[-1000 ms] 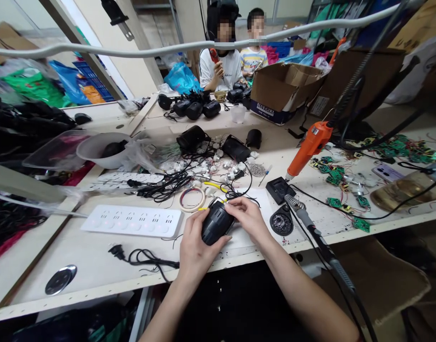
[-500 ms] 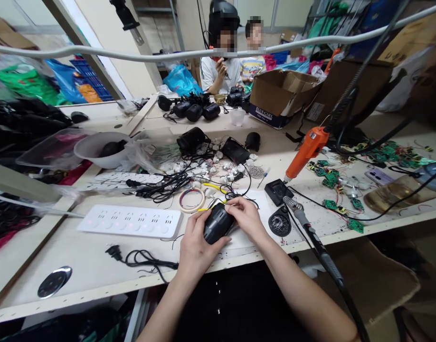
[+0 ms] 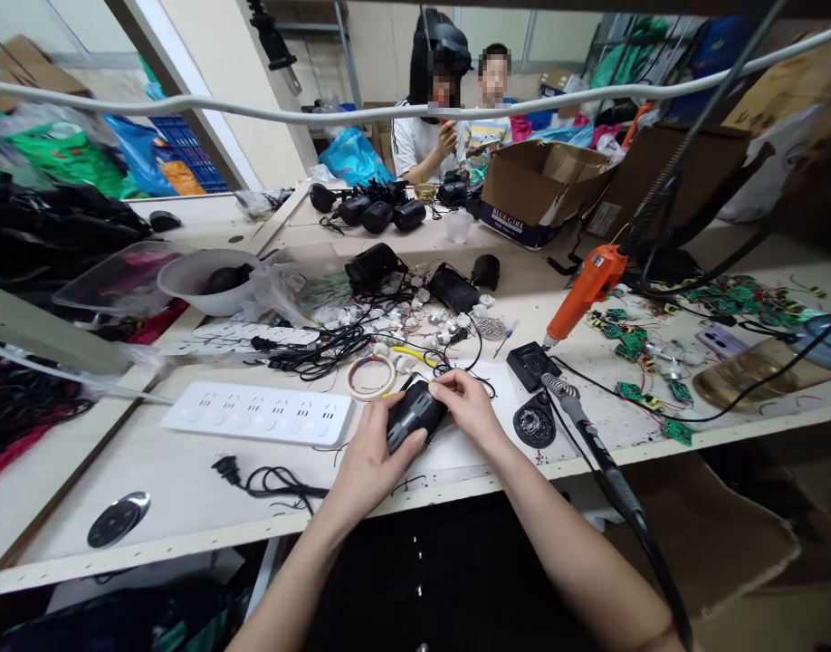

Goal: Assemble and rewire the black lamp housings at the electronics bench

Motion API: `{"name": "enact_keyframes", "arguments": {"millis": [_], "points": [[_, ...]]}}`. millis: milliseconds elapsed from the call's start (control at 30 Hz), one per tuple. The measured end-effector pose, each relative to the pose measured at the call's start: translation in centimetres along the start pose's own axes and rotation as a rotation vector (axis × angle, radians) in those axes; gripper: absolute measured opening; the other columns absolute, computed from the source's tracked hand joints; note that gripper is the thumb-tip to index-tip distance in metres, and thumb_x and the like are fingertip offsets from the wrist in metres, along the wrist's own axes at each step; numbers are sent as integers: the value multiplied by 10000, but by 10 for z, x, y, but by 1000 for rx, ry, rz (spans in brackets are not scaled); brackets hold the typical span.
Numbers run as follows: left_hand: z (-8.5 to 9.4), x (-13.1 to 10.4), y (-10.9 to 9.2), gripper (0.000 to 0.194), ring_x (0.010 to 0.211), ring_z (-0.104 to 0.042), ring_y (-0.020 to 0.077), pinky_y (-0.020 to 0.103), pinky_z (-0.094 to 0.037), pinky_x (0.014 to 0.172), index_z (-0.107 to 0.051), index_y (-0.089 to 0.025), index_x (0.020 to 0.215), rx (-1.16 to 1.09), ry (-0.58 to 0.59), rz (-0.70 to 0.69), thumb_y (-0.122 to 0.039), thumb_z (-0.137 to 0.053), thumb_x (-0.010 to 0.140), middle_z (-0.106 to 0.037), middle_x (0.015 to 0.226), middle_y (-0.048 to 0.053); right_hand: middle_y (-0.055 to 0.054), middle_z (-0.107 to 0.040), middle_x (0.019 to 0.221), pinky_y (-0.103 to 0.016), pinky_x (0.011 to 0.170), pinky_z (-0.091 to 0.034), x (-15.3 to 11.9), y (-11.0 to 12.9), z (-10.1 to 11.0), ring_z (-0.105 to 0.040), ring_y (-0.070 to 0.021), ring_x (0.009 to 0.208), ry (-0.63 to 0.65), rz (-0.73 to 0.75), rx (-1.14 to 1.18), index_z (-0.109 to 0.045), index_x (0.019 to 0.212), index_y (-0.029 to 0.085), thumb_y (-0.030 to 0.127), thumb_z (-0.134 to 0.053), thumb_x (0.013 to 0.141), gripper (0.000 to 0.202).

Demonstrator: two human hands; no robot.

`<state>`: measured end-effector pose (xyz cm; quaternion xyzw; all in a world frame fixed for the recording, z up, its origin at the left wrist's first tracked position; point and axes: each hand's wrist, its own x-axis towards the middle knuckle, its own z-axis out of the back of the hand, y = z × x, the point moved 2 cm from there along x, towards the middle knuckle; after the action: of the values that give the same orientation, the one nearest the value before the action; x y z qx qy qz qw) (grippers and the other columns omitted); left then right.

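Clasping a black casing in left hand, pinching its edge with right hand, between power strip and soldering iron.

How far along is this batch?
Possibly done: the closed-looking black units clustered at the back. In hand: one black casing, gripped by the left hand, with the right hand at its upper end. Apparently left: loose black shells and green circuit boards. Internals aren't visible.
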<state>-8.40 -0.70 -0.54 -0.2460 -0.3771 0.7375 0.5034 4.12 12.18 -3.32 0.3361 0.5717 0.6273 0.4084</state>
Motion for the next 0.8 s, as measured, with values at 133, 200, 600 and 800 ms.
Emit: {"name": "enact_keyframes", "arguments": {"millis": [133, 200, 600, 800], "points": [[9, 10, 5, 795, 1048, -640, 302, 468, -482, 951, -399, -221, 1398, -243, 26, 277, -540, -678, 726, -663, 1097, 86, -6, -710, 778, -333, 762, -492, 2, 0, -5, -644, -200, 753, -33, 6, -52, -647, 779, 230, 483, -660, 756, 254], [9, 14, 5, 827, 973, -667, 288, 451, -491, 927, -424, -203, 1374, -338, 24, 358, -536, -714, 675, -686, 1038, 75, -7, -714, 800, -341, 779, -482, 2, 1, -7, -646, -205, 779, -45, 11, -73, -639, 785, 236, 512, -639, 780, 276], [-1, 9, 0, 818, 1197, -588, 322, 479, -451, 1048, -488, -154, 1296, -229, -8, 214, -529, -735, 612, -631, 1269, 129, -16, -703, 833, -321, 778, -473, -1, 0, -3, -644, -196, 790, 22, 77, -78, -626, 790, 222, 449, -606, 806, 228], [5, 13, 0, 828, 1135, -632, 318, 460, -487, 997, -503, -183, 1313, -163, 37, 288, -551, -768, 620, -687, 1168, 102, -21, -693, 856, -350, 874, -458, -4, 7, -5, -630, -211, 885, 0, 97, -89, -633, 800, 227, 450, -587, 819, 229]]}}
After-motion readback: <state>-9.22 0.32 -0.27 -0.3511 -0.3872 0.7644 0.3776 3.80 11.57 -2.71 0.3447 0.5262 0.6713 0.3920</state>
